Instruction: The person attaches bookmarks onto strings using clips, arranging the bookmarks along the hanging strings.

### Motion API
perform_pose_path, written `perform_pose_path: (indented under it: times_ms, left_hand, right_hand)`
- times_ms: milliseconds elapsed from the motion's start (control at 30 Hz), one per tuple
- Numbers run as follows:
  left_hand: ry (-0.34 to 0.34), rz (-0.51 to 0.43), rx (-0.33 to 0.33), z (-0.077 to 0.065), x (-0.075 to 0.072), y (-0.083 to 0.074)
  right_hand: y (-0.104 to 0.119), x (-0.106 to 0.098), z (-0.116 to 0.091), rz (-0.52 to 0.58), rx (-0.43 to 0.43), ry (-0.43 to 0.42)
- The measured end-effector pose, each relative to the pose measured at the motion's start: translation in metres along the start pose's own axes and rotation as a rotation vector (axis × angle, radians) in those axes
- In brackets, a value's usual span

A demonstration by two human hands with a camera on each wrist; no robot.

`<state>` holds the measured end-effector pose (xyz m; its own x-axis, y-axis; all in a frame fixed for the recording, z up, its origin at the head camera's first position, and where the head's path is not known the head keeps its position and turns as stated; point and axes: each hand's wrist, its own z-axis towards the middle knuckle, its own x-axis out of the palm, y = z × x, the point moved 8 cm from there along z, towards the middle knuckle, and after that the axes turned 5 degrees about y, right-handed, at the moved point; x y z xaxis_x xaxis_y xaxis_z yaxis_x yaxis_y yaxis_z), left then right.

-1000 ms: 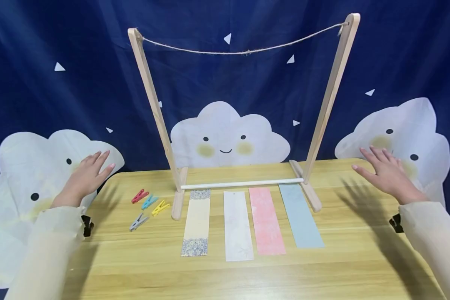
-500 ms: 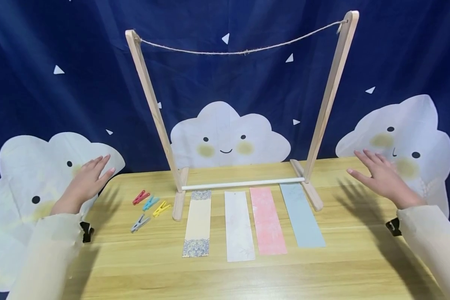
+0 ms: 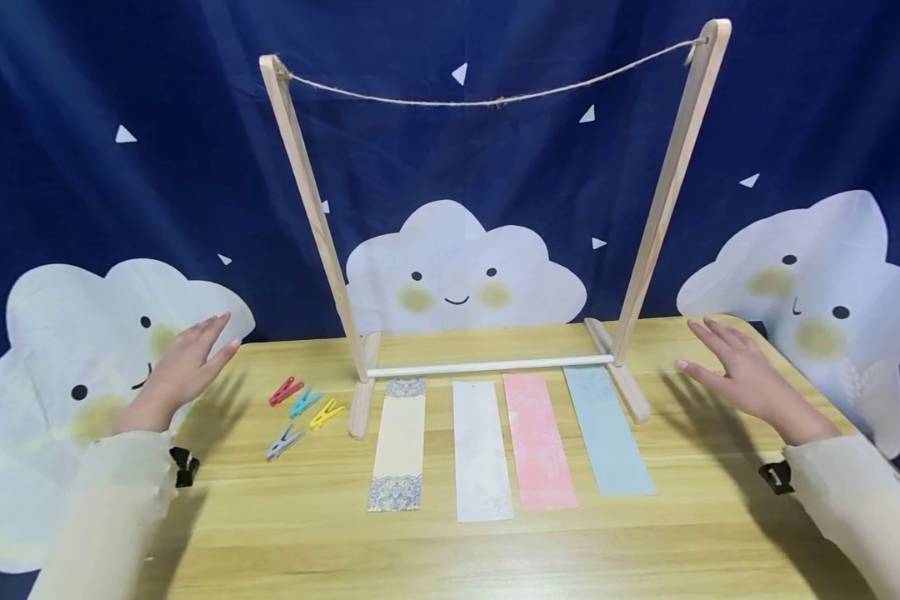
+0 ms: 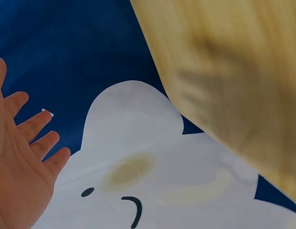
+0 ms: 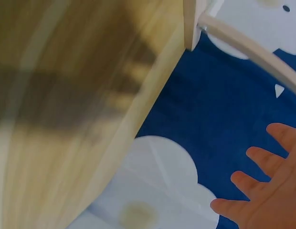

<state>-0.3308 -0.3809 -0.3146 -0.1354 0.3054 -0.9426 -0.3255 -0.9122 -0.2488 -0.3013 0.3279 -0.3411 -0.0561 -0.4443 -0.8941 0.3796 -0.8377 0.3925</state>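
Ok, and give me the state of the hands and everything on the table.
Left hand, raised, holding nothing
Right hand, raised, holding nothing
Wooden stand, upright
Twine, strung, sagging, bare
Red clothespin, unclipped
Light-blue clothespin, unclipped
Yellow clothespin, unclipped
Gray clothespin, unclipped
Cream lace-patterned paper strip, flat
White paper strip, flat
Pink paper strip, flat
Light-blue paper strip, flat

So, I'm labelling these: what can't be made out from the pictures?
Near edge of the table: head view, cut off by the bottom edge.
Pattern on the white strip: head view, too faint and small.
How the string is tied: head view, too small.
Full palm of the left hand: left wrist view, cut off by left and bottom edges.
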Motion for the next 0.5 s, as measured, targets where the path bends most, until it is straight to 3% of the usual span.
perform_pose_path:
  times_ms: [267, 500]
  left_hand:
    - [-0.015, -0.042, 0.051, -0.005, 0.010, -0.009]
    - [0.062, -0.094, 0.022, -0.003, 0.029, -0.011]
  right_hand:
    - [0.025, 0.020, -0.008, 0.132, -0.026, 0.049]
    - [0.044, 0.035, -0.009, 0.195, -0.013, 0.092]
